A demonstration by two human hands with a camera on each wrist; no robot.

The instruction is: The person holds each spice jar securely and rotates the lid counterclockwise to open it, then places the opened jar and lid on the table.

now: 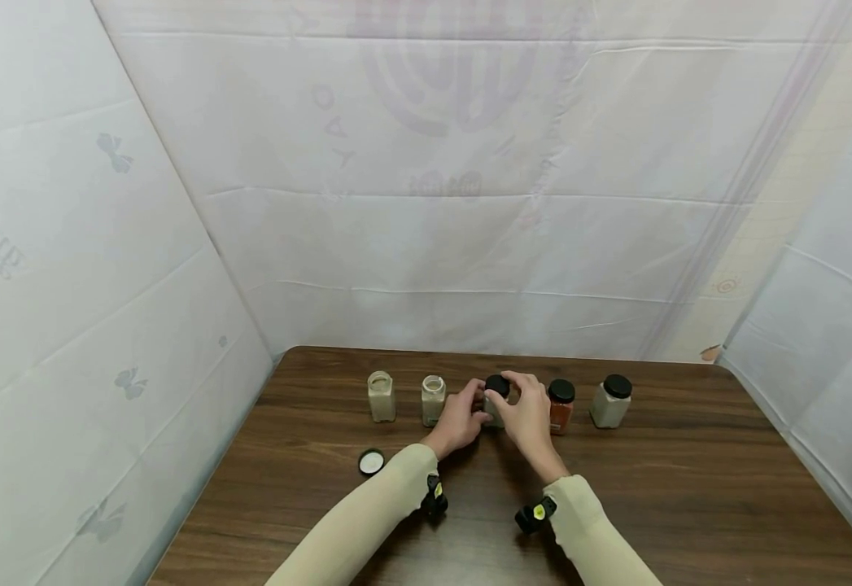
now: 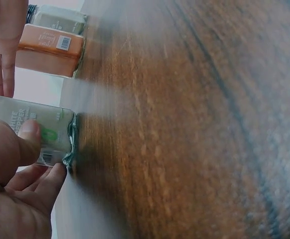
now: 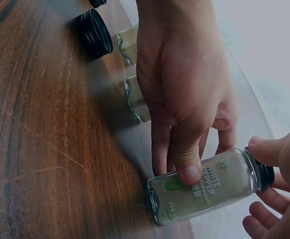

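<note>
A glass spice jar labelled white pepper [image 3: 224,185] stands upright on the table between both hands. My left hand [image 1: 458,417] grips its body, with the thumb on the label side and fingertips low near the base. On its black lid [image 1: 498,383], the thumb and fingers of my right hand [image 1: 530,413] take a pinch from above. The lid sits on the jar's neck. In the right wrist view, the right hand's thumb [image 3: 266,151] presses against the lid's side.
Left of the hands stand two lidless jars of pale powder, one [image 1: 382,399] farther out and one [image 1: 433,399] nearer. Rightward are a lidded orange-red spice jar [image 1: 561,417] and a lidded pale jar [image 1: 609,408]. A loose lid [image 1: 371,462] lies by the left sleeve.
</note>
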